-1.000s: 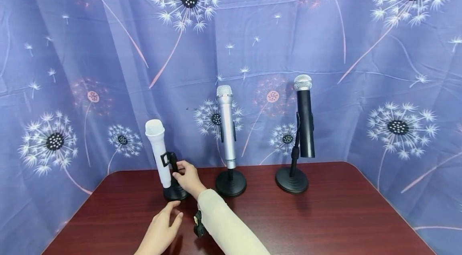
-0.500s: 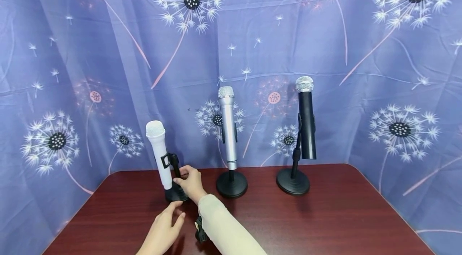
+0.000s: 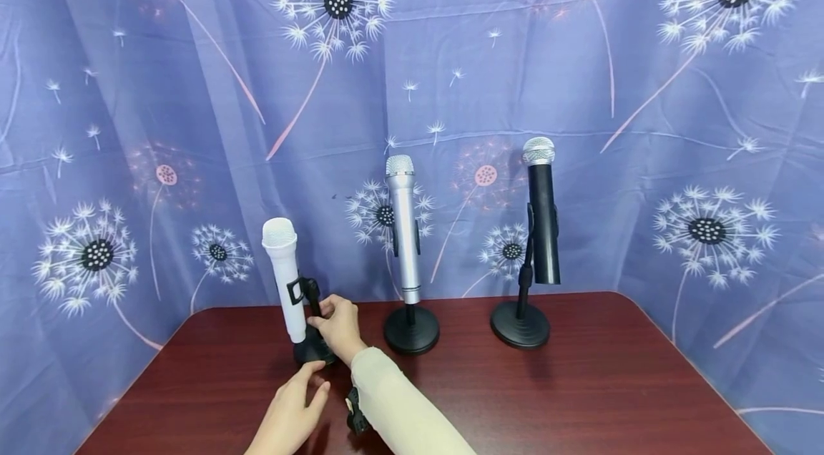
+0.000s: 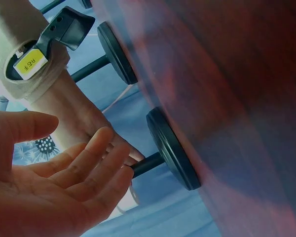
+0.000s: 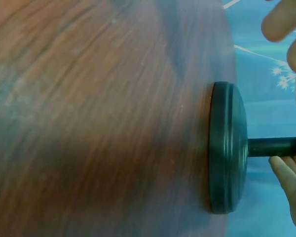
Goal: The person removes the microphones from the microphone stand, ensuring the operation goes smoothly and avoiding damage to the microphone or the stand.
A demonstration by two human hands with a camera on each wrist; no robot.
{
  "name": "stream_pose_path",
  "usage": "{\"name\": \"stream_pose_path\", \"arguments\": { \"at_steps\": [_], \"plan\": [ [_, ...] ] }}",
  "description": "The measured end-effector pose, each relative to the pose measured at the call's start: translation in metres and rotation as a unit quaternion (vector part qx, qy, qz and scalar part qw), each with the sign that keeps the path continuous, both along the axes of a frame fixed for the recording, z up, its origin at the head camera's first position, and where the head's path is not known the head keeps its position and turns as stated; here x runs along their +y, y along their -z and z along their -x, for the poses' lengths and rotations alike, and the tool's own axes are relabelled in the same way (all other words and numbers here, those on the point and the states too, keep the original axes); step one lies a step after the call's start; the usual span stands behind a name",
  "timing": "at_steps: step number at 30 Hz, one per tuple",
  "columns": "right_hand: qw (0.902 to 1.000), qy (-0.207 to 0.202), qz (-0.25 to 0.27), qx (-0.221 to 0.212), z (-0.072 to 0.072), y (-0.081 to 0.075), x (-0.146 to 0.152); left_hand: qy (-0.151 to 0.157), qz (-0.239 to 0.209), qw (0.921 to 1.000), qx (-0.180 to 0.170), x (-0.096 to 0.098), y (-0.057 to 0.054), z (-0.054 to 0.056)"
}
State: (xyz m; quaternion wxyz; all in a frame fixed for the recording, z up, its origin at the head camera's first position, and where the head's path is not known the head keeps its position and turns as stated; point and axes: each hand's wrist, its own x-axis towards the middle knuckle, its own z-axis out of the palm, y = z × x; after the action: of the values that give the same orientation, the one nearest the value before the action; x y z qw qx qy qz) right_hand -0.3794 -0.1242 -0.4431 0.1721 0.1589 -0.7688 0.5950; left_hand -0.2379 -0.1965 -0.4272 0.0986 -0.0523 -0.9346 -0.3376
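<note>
A white microphone (image 3: 285, 280) leans slightly in the clip of a black desk stand (image 3: 314, 351) at the left of the table. My right hand (image 3: 340, 326) comes from the right and grips the stand's short pole (image 5: 271, 147) between thumb and fingers, just above the round base (image 5: 228, 148). In the head view that hand covers part of the pole. My left hand (image 3: 292, 408) is held in front of the base with fingers loosely bent and nothing in them. In the left wrist view, the left hand's palm (image 4: 54, 197) and spread thumb show in the foreground.
A silver microphone (image 3: 405, 233) stands on its own round black base (image 3: 412, 330) to the right. Farther right, a black microphone (image 3: 543, 226) with a silver head sits on a third stand (image 3: 520, 325). Behind the reddish-brown table (image 3: 579, 398) hangs a blue dandelion-print curtain (image 3: 450, 26).
My right hand sits slightly lower, still at the pole. The white microphone and its stand have shifted a little nearer, its head slightly rightward. The left hand has barely moved.
</note>
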Motion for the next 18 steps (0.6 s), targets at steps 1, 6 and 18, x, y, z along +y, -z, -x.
{"name": "stream_pose_path", "arguments": {
  "at_steps": [1, 6, 18],
  "plan": [
    [1.0000, 0.002, 0.000, 0.000, -0.001, -0.001, 0.000, 0.000, -0.001, 1.0000, -0.002, 0.000, 0.000, 0.000],
    [1.0000, 0.006, -0.005, 0.000, -0.003, -0.002, 0.002, -0.001, -0.002, 0.9999, -0.015, 0.000, 0.000, 0.001],
    [0.9990, -0.017, -0.037, 0.016, -0.006, -0.003, 0.015, -0.012, 0.017, 0.9998, 0.004, -0.006, 0.000, -0.004]
  ]
}}
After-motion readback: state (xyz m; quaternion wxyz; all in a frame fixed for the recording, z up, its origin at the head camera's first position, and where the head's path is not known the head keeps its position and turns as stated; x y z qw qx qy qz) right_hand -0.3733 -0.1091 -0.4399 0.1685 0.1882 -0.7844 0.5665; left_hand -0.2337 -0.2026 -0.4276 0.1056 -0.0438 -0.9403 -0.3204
